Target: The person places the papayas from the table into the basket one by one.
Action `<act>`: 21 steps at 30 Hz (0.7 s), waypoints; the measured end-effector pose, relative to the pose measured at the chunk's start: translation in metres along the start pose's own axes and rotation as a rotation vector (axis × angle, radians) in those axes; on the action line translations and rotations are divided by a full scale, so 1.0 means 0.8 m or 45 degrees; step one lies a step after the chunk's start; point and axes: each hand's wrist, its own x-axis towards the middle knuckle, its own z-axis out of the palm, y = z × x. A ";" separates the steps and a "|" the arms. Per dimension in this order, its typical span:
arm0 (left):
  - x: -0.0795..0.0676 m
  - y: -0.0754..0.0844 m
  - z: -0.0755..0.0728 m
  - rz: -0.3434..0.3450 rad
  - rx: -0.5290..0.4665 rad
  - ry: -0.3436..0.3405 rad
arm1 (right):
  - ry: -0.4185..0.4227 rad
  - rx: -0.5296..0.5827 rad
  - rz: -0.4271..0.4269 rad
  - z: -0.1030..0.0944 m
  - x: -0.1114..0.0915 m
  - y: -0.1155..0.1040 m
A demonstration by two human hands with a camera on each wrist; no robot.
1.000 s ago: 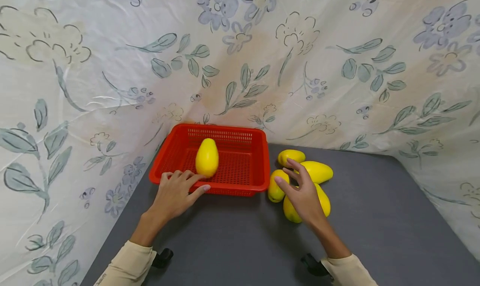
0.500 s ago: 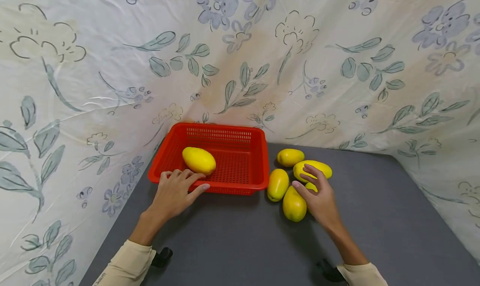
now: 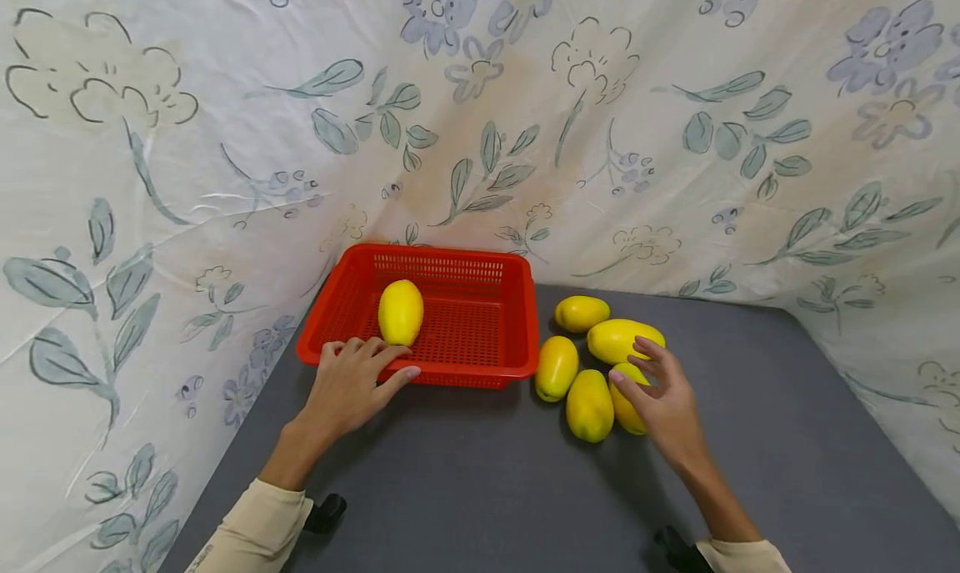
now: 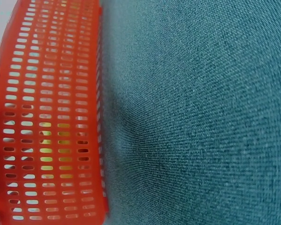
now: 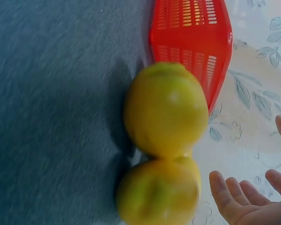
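Observation:
My left hand (image 3: 348,389) holds the near rim of a red plastic basket (image 3: 480,260), fingers over the edge and thumb along the outside. Inside the basket lies one yellow mango-like fruit (image 3: 401,313), just beyond those fingertips. Its yellow shows through the slots of the basket wall (image 4: 72,93) in the left wrist view. My right hand (image 3: 663,402) hovers with loosely bent fingers, holding nothing, at the right of several similar fruits on the table. Nearest to it is a fruit (image 3: 627,406) partly hidden behind the thumb. In the right wrist view two fruits (image 5: 166,110) sit left of the fingers.
Beside the basket's right side lie more fruits (image 3: 557,369), grouped on a dark grey tabletop (image 3: 465,473). A flower-patterned cloth (image 3: 480,139) hangs behind the table and along its left side. Black wrist mounts (image 3: 326,515) show at the sleeves.
My right hand has moved right and slightly down across the fruits on the table, uncovering some. The fruit in the basket has rolled and turned, now lying lengthwise away from me. The left hand stays put.

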 end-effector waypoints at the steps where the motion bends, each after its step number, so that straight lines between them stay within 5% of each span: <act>1: 0.000 0.000 0.000 0.002 0.000 0.002 | 0.007 -0.018 -0.001 -0.002 -0.001 0.002; 21: 0.003 -0.001 0.000 -0.003 -0.010 0.005 | 0.039 -0.258 0.101 -0.027 -0.010 0.038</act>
